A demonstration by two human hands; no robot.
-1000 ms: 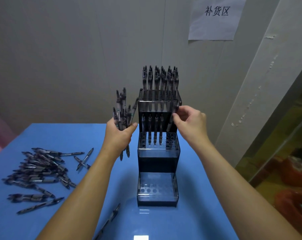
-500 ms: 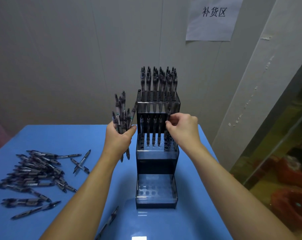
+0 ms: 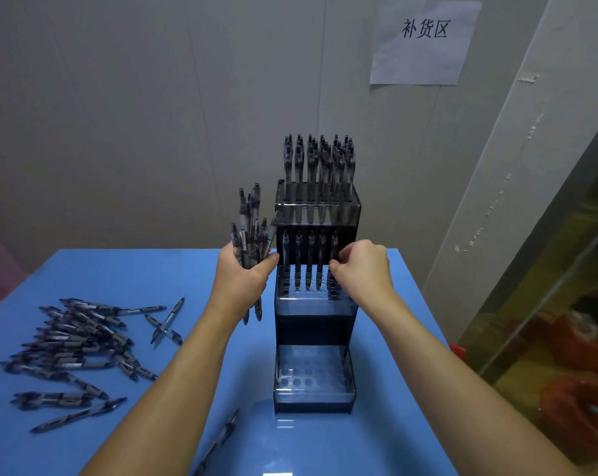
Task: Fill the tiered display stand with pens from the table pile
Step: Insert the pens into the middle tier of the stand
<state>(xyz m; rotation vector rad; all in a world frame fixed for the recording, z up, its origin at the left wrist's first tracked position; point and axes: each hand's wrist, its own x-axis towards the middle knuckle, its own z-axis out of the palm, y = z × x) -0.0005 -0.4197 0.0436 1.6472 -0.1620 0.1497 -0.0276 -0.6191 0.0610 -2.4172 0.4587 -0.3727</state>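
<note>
Head view: your left hand (image 3: 244, 280) gripped a pen bundle (image 3: 251, 235); right hand (image 3: 361, 269) pinched one pen (image 3: 334, 249) into the middle tier (image 3: 313, 297), where a tilted entry could jam.

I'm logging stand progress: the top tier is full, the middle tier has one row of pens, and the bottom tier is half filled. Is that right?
Not quite. In the head view the bottom tier holds no pens; only its bare holes show. The rest stands: the top tier is packed with pens, and the middle tier has a single back row, where the right hand is seating a pen.
</note>
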